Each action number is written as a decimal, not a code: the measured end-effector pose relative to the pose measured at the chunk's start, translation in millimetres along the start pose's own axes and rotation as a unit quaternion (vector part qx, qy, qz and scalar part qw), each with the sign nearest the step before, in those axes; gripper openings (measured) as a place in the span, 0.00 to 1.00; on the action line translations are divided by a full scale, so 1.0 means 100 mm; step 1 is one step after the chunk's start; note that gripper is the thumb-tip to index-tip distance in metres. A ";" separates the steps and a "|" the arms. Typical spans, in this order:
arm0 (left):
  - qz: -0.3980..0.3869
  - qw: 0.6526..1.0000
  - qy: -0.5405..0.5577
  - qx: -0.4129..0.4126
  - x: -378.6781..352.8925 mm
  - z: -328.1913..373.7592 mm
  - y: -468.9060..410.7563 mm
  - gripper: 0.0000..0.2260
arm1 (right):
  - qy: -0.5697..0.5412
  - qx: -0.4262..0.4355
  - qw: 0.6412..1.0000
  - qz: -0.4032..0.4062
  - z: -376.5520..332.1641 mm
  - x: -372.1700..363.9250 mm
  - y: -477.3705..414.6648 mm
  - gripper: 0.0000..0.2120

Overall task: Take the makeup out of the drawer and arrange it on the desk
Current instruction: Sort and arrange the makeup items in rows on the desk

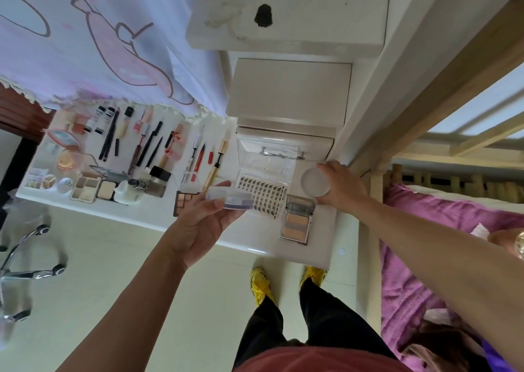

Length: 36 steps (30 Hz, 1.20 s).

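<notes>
tabletop (323, 230) recorded as white. cloth (113, 45) noted as pale lilac, printed with a pink cartoon. small jar (229, 198) lilac; round lid (314, 183) white. lash tray (263, 198) clear, black rows seen. palette (296, 225) banded beige and peach. shoes (259, 286) yellow, trousers (326, 329) black, bedspread (411, 258) magenta-pink.

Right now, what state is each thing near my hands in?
Left hand: fingers grip the small clear jar, held above the desk.
Right hand: fingers hold the round white lid.
False-lash case: open, flat on the desk.
Beige powder palette: open, mirror lid up.
Cabinet door: closed.
</notes>
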<state>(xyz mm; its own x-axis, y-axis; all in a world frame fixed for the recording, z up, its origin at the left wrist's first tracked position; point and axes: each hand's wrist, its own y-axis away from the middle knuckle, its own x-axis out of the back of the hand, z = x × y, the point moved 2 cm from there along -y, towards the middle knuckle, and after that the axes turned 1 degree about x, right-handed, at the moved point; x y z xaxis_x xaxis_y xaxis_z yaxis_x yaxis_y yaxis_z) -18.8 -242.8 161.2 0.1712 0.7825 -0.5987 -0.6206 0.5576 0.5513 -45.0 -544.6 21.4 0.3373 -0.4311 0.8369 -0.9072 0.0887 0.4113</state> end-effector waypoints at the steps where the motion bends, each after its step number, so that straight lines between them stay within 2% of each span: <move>1: 0.018 1.000 -0.006 -0.004 0.02 -0.02 0.01 0.26 | -0.008 0.009 1.000 -0.003 0.00 0.01 0.00 0.45; 3: 0.059 0.998 -0.033 -0.010 0.09 -0.05 0.01 0.26 | -0.036 0.020 0.999 -0.002 0.01 0.01 0.03 0.42; 6: 0.133 0.980 -0.144 -0.020 0.17 -0.13 0.01 0.35 | -0.095 0.012 0.995 0.031 0.05 0.05 0.11 0.32; 9: 0.195 0.938 -0.285 -0.031 0.22 -0.30 -0.04 0.33 | -0.100 -0.032 0.993 0.060 0.10 0.04 0.33 0.29; 13: 0.227 0.866 -0.442 -0.056 0.47 -0.65 -0.16 0.34 | -0.128 -0.078 0.987 0.065 0.12 -0.13 0.65 0.29; 16: 0.243 0.818 -0.516 -0.076 0.62 -0.86 -0.18 0.37 | -0.143 -0.093 0.983 0.072 0.05 -0.29 0.85 0.26; 21: 0.232 0.780 -0.569 -0.120 0.74 -1.05 -0.21 0.37 | -0.160 -0.094 0.980 0.075 -0.17 -0.62 1.10 0.24; 26: 0.177 0.731 -0.635 -0.175 0.87 -1.11 -0.24 0.37 | -0.162 -0.115 0.978 0.071 -0.38 -0.84 1.21 0.26; 32: 0.130 0.652 -0.726 -0.176 1.02 -1.08 -0.29 0.40 | -0.162 -0.130 0.975 0.074 -0.57 -0.92 1.26 0.27; 36: 0.111 0.626 -0.752 -0.176 1.03 -1.02 -0.42 0.39 | -0.161 -0.142 0.974 0.074 -0.64 -0.96 1.29 0.27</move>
<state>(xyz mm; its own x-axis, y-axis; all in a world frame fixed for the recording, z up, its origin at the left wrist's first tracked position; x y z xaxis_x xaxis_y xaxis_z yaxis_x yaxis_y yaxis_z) -53.5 -213.9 17.4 0.4134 0.3530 0.8393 -0.8414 0.5005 0.2039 -178.2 -434.6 17.6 0.0706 -0.6491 0.7574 -0.8180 0.3969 0.4164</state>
